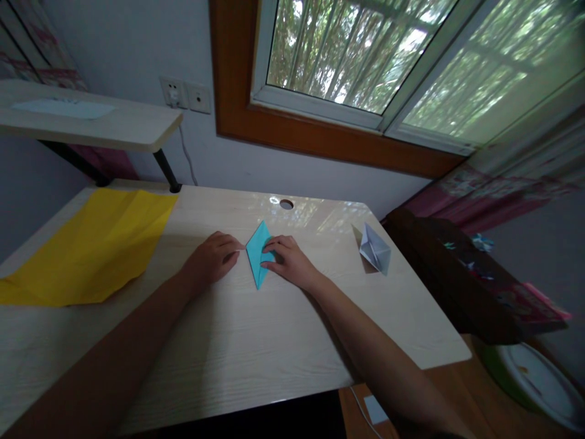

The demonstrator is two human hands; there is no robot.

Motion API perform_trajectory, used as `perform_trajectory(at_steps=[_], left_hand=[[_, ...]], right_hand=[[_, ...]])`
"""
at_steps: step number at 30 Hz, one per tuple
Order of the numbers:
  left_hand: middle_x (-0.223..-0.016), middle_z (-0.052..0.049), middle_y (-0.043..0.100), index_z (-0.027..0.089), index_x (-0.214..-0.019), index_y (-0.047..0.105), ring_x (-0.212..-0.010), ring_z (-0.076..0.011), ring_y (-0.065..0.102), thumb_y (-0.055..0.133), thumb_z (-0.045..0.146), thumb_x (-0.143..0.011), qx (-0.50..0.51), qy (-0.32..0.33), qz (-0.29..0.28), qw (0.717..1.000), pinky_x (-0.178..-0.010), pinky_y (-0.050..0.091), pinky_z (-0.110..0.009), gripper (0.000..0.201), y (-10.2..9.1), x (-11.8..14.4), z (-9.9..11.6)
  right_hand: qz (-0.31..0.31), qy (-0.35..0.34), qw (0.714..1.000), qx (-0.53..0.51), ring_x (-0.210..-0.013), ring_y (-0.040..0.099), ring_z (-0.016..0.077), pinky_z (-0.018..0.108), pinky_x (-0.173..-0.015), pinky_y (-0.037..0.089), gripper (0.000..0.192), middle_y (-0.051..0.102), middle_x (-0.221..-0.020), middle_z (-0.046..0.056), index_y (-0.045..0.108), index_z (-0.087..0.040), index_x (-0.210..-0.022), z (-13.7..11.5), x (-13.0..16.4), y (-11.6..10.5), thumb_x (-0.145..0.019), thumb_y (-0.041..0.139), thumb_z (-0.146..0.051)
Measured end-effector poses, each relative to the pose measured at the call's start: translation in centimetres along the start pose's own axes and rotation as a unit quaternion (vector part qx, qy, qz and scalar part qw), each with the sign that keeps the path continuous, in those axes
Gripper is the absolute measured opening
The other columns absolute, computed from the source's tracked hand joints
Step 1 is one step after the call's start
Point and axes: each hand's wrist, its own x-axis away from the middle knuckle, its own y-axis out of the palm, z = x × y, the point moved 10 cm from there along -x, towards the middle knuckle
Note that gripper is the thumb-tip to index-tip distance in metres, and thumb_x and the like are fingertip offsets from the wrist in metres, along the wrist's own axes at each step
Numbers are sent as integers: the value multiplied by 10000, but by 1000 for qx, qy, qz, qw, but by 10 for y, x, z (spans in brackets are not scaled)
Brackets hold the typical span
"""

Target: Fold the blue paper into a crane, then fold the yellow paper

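A turquoise sheet of folded paper lies on the table as a long diamond, its points toward the back and front. My right hand is over its right half, fingers and thumb bent down onto the paper with a bit of turquoise between them. That hand hides the diamond's right corner. At the left corner, my left hand reaches in with a fingertip touching or almost touching the paper's edge. Its thumb is apart from that finger, the others are bent, and no object shows in it.
Yellow paper covers the table's left side, below a raised shelf on dark legs. A folded grey-white paper shape stands at the right. A round cable hole is near the back edge, under the window.
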Motion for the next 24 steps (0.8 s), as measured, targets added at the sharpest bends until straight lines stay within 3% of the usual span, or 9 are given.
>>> perform_trajectory(at_steps=[4, 9, 14, 24], left_hand=[[-1061, -87, 714, 170, -1166, 660, -993, -254, 608, 566, 179, -961, -16, -47, 4, 999, -938, 504, -443, 226, 1, 0, -13], [-1078, -70, 698, 198, -1248, 603, -1024, -257, 596, 626, 195, -931, -2, -48, -10, 999, -958, 495, -436, 318, 7, 1, -11], [-1073, -55, 688, 214, -1268, 590, -1034, -254, 579, 642, 160, -909, 9, -50, -27, 998, -970, 485, -431, 367, 9, 1, -9], [-1098, -60, 687, 224, -1299, 582, -1037, -254, 586, 633, 175, -925, 30, -28, -48, 998, -966, 466, -443, 380, 13, 2, -7]], right_hand=[[3, -22, 1000, -10, -1153, 595, 259, 442, -1028, 453, 341, 681, -1199, 88, 687, -245, -1120, -5, 3, 1, -841, 809, -397], [-11, -39, 999, -22, -1162, 599, 251, 430, -1037, 451, 346, 684, -1196, 77, 681, -252, -1123, -10, 3, 2, -847, 795, -428], [-31, -30, 999, -16, -1176, 587, 270, 449, -1027, 456, 472, 668, -1245, 104, 629, -245, -1250, -13, 5, 2, -859, 775, -465], [-42, -63, 997, -19, -1178, 582, 249, 442, -1038, 444, 304, 654, -1224, 77, 730, -291, -1148, -19, 8, 3, -893, 738, -455]])
